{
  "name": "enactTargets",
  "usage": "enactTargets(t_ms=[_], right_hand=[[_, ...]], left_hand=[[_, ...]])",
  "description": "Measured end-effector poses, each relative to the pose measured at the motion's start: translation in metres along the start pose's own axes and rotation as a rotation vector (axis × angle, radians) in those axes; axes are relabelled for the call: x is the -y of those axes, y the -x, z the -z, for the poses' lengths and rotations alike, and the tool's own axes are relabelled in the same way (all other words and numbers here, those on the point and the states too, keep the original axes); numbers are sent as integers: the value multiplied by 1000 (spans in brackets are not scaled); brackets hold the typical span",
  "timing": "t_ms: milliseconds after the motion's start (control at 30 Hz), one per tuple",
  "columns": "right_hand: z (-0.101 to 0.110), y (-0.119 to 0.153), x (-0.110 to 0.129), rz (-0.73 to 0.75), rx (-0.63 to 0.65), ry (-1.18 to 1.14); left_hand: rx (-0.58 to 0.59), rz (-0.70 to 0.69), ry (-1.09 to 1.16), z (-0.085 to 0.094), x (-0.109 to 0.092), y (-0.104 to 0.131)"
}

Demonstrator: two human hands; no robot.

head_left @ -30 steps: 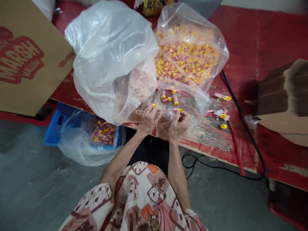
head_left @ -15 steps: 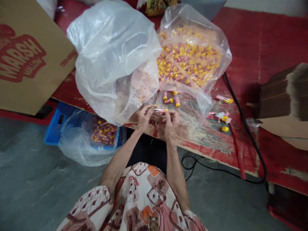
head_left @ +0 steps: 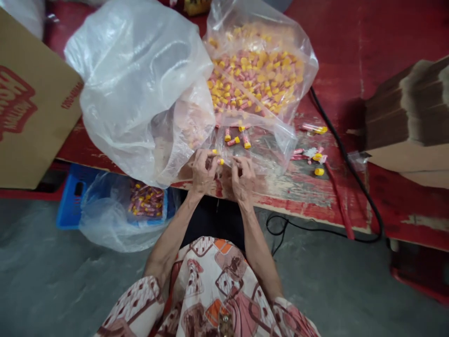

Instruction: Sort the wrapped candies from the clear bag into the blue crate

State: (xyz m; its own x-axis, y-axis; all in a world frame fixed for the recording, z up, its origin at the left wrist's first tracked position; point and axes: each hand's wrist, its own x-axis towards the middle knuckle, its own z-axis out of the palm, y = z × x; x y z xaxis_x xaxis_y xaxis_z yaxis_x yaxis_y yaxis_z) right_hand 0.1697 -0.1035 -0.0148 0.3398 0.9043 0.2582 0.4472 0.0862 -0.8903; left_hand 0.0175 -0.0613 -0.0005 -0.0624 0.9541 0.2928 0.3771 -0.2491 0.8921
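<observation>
left hand point(head_left: 202, 174): fingers apparently closed on yellow-capped tube point(head_left: 220, 162) near worktop point(head_left: 336, 42) edge | right hand point(head_left: 244, 180): now parted from it, fingers curled, hold unclear; left likely controls tube | beyond: clear plastic bag point(head_left: 286, 135), similar tubes point(head_left: 256, 77)

A cardboard carton point(head_left: 45, 70), printed in red, stands at left as I view it; stacked brown cardboard point(head_left: 394, 110) is located at right on the red worktable point(head_left: 333, 42); a black cable point(head_left: 380, 223) runs across the tabletop, passing over the front edge
</observation>
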Motion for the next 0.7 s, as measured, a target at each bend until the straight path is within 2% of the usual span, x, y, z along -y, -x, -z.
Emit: enactTargets(t_ms=[100,167,200,300,400,433,500,600,700], right_hand=[[3,-1,-8,-80,-181,-51],[3,-2,-11,-101,-228,-59],[3,-3,-11,-94,-227,-54],[1,-3,-12,-27,-191,-46],[-2,-2,-13,21,-184,-63],[-3,-1,-14,27,-184,-62],[-3,0,-15,41,-186,-42],[-5,-4,-15,84,-199,25],[-10,-21,-15,165,-187,98]], left_hand=[[250,-177,-177,-4,-1,-11],[381,-239,-212,-8,2,-19],[411,-237,-208,-8,3,-22],[401,-73,-114,-2,8,-25],[287,98,-6,6,9,-18],[243,98,-2,7,9,-15],[210,9,-51,6,7,-10],[326,-137,-124,3,3,-11],[375,-62,-36,4,0,-18]])
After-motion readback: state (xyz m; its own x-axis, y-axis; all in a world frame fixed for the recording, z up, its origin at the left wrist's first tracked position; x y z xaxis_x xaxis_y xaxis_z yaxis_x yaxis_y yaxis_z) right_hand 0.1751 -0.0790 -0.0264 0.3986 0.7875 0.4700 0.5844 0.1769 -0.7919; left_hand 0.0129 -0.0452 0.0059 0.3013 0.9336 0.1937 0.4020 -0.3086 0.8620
